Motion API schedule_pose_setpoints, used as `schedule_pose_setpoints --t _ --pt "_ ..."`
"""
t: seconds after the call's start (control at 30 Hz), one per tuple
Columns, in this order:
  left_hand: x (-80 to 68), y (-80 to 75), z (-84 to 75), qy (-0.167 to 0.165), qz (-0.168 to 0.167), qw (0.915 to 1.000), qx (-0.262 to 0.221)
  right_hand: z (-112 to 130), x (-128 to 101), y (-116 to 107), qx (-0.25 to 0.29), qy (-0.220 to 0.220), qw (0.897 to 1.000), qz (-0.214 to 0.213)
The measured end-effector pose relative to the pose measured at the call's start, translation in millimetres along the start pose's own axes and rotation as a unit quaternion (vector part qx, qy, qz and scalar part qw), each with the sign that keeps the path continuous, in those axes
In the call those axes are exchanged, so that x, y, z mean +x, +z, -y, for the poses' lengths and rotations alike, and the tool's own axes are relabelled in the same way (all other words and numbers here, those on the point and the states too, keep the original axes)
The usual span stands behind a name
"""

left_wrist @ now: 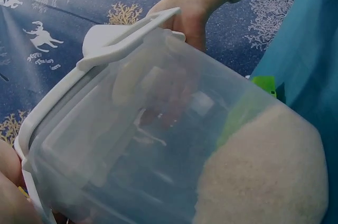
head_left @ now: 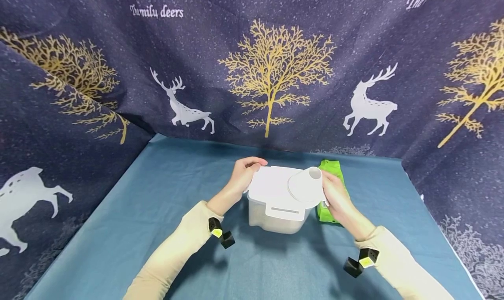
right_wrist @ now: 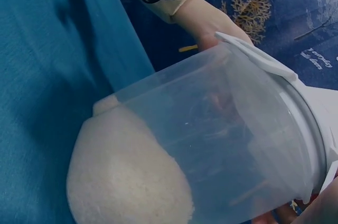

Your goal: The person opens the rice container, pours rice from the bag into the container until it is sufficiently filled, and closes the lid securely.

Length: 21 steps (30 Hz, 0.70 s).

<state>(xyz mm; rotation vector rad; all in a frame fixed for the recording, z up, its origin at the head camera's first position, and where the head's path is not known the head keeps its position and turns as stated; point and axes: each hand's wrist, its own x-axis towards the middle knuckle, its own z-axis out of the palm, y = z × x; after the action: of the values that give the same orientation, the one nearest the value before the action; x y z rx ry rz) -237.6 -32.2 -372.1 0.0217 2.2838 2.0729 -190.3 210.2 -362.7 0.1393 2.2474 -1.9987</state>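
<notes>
A translucent plastic container (head_left: 275, 212) with a white lid (head_left: 271, 184) is seen near the middle of the blue-green tablecloth (head_left: 157, 204), held between both hands. The lid is fitted with a flat front latch, and a white cone-shaped cap (head_left: 305, 184) is seen on its right part, its open narrow end turned up and back. Through the clear wall, in the wrist views, a mound of fine white grains (left_wrist: 264, 176) is shown heaped in the lower part of the container, the upper part being unfilled.

The left hand (head_left: 240, 177) is laid against the left edge of the lid, its fingers curled over the far rim and clamped on it. The right hand (head_left: 334, 195) is pressed to the right side of the container beside the cone, with fingers bent round the side; their tips are blurred through the plastic in the left wrist view.

A bright green packet (head_left: 330, 190) is lying on the cloth just behind and to the right of the container, largely covered by the right hand, so its full shape cannot be made out. Whether the lid is latched shut cannot be told. The container's base is cut off in both wrist views. Small black clips with yellow marks (head_left: 220, 234) are worn at both cream sleeves. A dark curtain printed with deer (head_left: 370, 107) and golden trees is hung behind the table.
</notes>
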Motion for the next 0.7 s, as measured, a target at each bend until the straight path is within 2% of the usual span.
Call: schedule_pose_setpoints --t 0.2,0.37,0.57,0.7 --pt "-2.0 1.0 1.7 0.002 -0.006 1.0000 -0.004 -1.7 1.8 4.2 0.016 0.012 1.000 -0.017" --pt "-2.8 1.3 2.3 0.005 -0.018 0.9998 -0.011 -1.5 2.2 9.6 0.039 0.002 0.999 -0.022" --pt "-3.8 2.0 3.4 0.004 -0.035 0.9991 -0.024 -4.4 4.1 13.8 0.044 -0.008 0.998 -0.039" --pt "-5.4 2.9 5.6 0.013 -0.034 0.9989 -0.030 -7.4 5.2 14.1 0.046 -0.005 0.998 -0.048"
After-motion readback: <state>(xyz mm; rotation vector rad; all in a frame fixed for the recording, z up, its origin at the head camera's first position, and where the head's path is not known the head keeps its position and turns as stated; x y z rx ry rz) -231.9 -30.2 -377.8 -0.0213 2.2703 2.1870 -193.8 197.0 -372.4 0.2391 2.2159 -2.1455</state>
